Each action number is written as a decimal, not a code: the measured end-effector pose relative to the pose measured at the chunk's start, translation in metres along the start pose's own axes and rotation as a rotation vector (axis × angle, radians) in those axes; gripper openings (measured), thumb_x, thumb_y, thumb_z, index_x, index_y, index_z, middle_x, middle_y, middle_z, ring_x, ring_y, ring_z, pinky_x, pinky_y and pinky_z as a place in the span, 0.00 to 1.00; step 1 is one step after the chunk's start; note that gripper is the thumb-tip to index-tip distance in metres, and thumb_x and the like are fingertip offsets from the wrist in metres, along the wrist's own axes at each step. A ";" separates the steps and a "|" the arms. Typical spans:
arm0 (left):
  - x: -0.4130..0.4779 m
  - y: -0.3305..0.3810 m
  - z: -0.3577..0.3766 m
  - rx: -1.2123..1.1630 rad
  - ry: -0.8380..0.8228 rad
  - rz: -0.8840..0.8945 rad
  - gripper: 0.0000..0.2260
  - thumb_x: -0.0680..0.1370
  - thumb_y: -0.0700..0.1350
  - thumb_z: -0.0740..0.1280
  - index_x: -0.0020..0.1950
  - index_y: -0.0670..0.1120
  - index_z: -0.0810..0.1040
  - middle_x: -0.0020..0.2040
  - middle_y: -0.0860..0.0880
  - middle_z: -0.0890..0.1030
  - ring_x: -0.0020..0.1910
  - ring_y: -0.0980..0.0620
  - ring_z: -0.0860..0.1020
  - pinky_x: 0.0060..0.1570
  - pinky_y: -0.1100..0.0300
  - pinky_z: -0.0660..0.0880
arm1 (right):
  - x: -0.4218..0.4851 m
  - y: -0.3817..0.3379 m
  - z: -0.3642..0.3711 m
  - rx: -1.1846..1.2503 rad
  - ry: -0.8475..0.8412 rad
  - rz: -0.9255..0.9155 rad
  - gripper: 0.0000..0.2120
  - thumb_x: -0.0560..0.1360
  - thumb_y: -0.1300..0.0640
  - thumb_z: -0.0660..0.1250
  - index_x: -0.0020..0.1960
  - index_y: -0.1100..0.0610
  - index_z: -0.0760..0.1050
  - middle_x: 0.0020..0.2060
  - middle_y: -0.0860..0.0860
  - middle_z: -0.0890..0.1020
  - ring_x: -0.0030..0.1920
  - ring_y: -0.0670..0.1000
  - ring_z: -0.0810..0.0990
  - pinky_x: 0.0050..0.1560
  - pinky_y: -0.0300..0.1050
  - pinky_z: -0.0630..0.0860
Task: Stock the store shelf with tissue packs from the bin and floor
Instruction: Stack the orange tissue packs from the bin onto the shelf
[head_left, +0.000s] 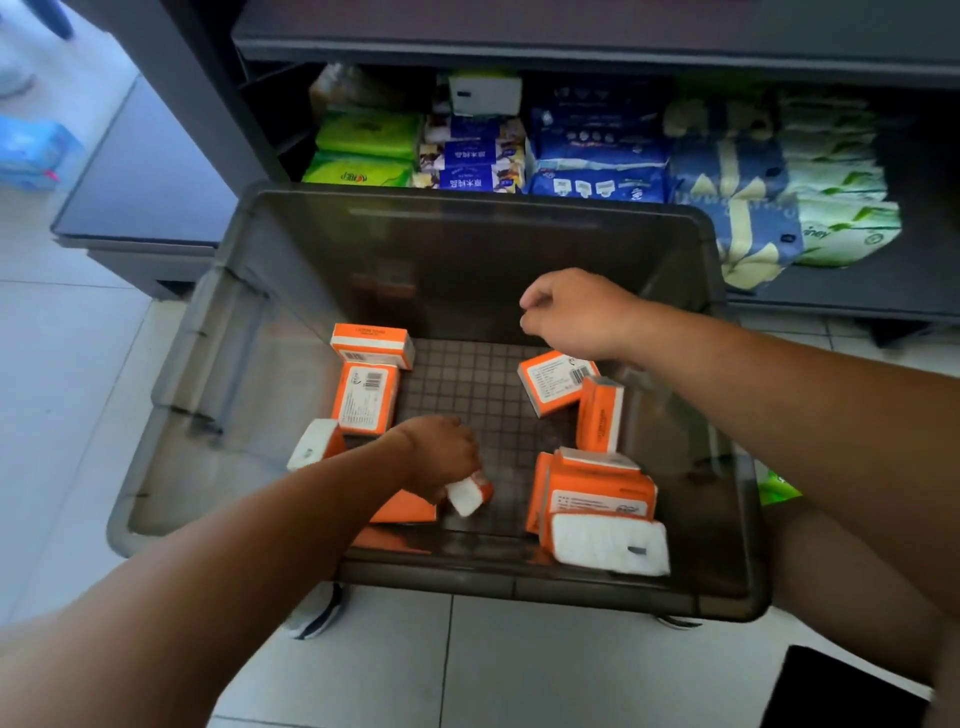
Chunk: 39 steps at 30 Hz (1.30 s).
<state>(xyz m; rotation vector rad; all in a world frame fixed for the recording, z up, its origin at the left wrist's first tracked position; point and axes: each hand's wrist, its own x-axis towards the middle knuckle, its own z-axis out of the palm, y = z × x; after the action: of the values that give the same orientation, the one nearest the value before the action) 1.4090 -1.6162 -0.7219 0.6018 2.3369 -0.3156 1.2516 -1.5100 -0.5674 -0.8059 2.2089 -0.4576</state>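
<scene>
A dark see-through plastic bin (208, 364) stands on the floor in front of the low shelf (571, 52). Several orange-and-white tissue packs lie scattered on its gridded bottom. My left hand (436, 457) reaches down into the bin and grips one small orange-and-white tissue pack (467, 493) near the front. My right hand (566, 312) hovers higher, above another orange tissue pack (556, 384), with its fingers loosely curled and nothing in them. A pile of two or three packs (597, 499) sits at the bin's front right.
The shelf behind the bin holds green packs (363, 150), blue-and-white packs (472, 156), blue bags (597, 150) and green-and-white bags (831, 197). A grey cabinet (145, 171) stands at the left. White floor tiles surround the bin; shoe tips show under its front edge.
</scene>
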 end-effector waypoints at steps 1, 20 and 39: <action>-0.007 -0.002 -0.007 -0.087 -0.005 -0.061 0.22 0.75 0.53 0.68 0.66 0.46 0.73 0.64 0.45 0.76 0.63 0.45 0.72 0.63 0.50 0.67 | -0.002 0.000 0.000 0.001 0.002 -0.013 0.12 0.79 0.55 0.64 0.59 0.56 0.80 0.55 0.54 0.82 0.54 0.52 0.80 0.59 0.51 0.77; -0.156 -0.024 -0.137 -1.059 0.655 -0.710 0.21 0.74 0.50 0.69 0.65 0.56 0.67 0.51 0.49 0.78 0.49 0.49 0.77 0.45 0.58 0.71 | -0.097 0.027 0.038 -0.622 -0.677 0.011 0.47 0.64 0.26 0.70 0.76 0.45 0.60 0.73 0.48 0.67 0.68 0.54 0.70 0.68 0.52 0.70; -0.177 -0.055 -0.149 -1.465 1.112 -0.816 0.21 0.75 0.50 0.71 0.64 0.57 0.66 0.56 0.54 0.75 0.52 0.55 0.76 0.51 0.50 0.80 | -0.096 0.046 0.052 -0.616 -0.339 -0.142 0.26 0.80 0.38 0.58 0.70 0.52 0.62 0.67 0.56 0.74 0.62 0.58 0.76 0.51 0.47 0.66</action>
<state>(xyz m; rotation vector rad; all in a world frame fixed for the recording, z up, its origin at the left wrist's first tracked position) 1.4121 -1.6663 -0.4891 -1.1737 2.7466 1.6469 1.3229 -1.4158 -0.5772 -1.2591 1.9826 0.3044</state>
